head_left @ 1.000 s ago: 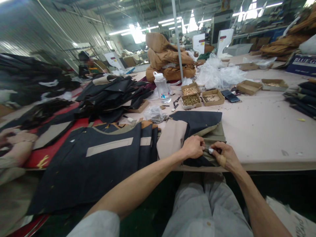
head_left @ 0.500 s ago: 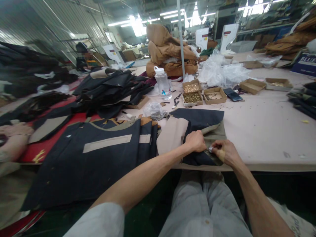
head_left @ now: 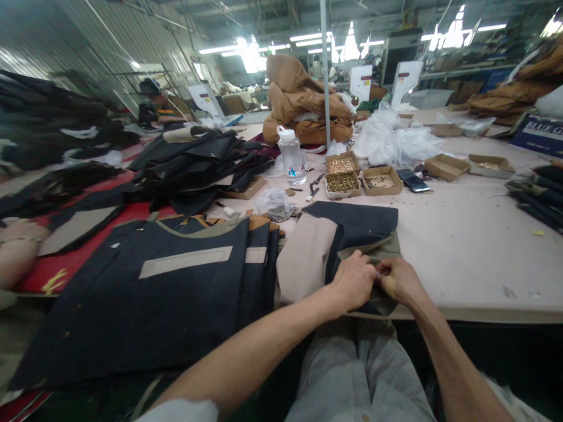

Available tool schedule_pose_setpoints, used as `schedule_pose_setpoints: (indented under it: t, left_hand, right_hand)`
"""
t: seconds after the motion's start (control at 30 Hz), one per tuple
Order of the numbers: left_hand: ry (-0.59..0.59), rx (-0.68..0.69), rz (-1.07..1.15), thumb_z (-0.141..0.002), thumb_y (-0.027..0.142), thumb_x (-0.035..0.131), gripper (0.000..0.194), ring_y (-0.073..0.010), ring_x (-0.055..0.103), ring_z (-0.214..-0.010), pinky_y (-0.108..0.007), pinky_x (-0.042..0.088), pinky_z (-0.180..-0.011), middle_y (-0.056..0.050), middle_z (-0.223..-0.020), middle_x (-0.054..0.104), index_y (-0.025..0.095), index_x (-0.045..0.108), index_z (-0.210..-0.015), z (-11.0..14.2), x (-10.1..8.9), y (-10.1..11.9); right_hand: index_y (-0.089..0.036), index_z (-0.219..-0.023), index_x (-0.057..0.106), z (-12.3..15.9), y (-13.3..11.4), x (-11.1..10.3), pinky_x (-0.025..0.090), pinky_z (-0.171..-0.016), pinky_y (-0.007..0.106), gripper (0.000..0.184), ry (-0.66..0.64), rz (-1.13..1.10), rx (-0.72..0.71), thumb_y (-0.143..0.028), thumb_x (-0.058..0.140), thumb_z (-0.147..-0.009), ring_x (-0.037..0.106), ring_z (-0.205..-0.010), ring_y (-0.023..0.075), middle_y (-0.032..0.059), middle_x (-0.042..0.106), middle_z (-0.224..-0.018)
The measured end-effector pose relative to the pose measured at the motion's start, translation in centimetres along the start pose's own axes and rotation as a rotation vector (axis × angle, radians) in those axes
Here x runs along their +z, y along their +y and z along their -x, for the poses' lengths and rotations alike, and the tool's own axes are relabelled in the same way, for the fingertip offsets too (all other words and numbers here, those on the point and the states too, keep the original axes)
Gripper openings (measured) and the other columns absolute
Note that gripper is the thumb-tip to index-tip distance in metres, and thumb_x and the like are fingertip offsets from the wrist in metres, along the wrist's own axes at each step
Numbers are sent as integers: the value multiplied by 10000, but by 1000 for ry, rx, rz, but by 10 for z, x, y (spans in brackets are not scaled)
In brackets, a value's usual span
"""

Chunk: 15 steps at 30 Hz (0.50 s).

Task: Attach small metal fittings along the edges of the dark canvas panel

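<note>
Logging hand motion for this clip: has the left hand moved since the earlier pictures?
Yes: judged against the water bottle, the left hand has shifted slightly rightward, closer to the right hand.

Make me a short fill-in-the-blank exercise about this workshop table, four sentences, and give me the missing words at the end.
1. The wearer's left hand and right hand are both at the folded dark fabric piece, the ____ one nearer the overlapping dark panels.
2. The water bottle has a ____ cap.
3. In the picture, the phone lies to the ____ of the nearest cardboard box.
4. The brown garment pile is ____ the bottle.

Missing words: left; white; right; behind.
</note>
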State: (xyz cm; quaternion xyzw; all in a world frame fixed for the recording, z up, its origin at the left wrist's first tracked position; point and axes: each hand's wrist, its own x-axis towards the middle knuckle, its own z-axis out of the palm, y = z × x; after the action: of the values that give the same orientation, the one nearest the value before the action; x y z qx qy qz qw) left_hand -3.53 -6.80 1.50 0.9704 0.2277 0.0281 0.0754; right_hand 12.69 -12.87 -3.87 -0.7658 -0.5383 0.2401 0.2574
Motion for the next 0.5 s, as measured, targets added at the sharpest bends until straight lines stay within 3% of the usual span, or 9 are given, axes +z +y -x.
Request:
schedule_pose_setpoints:
  t: [0.2, 0.33, 0.4, 0.5]
  left_hand:
    - [104, 80, -25, -823, 185, 604, 118, -261, 514, -954, -371, 509, -777, -130, -993, 576, 111, 669, -888, 27, 24, -2]
    - [175, 67, 89, -804, 205, 626, 147, -236, 502, -939, -347, 493, -766, -103, -1005, 566, 126, 640, -927, 33, 36, -11]
    - [222, 58, 145, -808, 206, 619, 111, -229, 501, -939, -346, 486, -770, -91, -1004, 566, 139, 629, -896, 35, 42, -15]
    - [283, 30, 212, -790, 175, 609, 69, -221, 502, -936, -339, 476, -766, -76, -998, 567, 152, 612, -856, 37, 50, -18]
  right_hand:
    - [-231, -719, 689, 3, 17, 18, 410, -557, 280, 92, 19, -86, -157, -205, 601, -706, 635, -596, 212, 15, 677, -624]
    - [-207, -828, 715, -9, 21, -14, 426, -542, 274, 156, -101, -211, -249, -268, 578, -782, 607, -600, 195, 28, 687, -704]
    - [-189, -903, 726, -29, 16, -37, 444, -555, 279, 206, -36, -207, -261, -320, 589, -821, 608, -619, 195, 37, 691, -741]
    - [-180, -1051, 720, -81, 0, -59, 506, -666, 306, 300, 167, -80, -340, -371, 613, -846, 645, -725, 210, 61, 721, -889]
